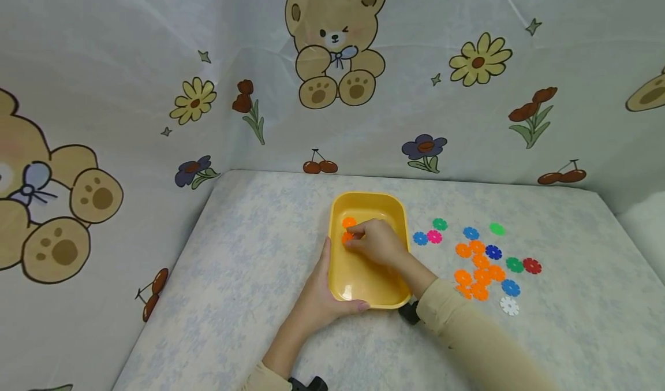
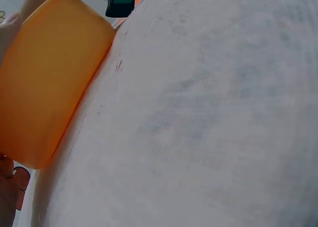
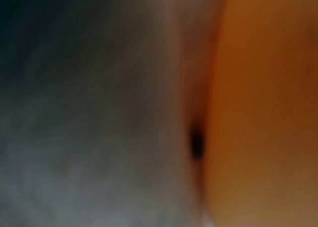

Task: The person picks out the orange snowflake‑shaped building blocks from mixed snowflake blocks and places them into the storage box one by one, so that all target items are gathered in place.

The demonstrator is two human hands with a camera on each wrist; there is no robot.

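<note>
A yellow plastic tray sits on the table, and my left hand grips it at its left side and near corner, the thumb along the near rim. My right hand reaches into the tray from the right and pinches an orange notched plastic disc at its fingertips. Just beyond, another orange disc lies in the tray. In the left wrist view the outer wall of the tray shows at the left. The right wrist view is blurred, with the tray's wall filling its right side.
Right of the tray, several loose orange discs lie clustered on the table. Around them are blue, green, pink, red and white discs. A bear-patterned cloth hangs behind.
</note>
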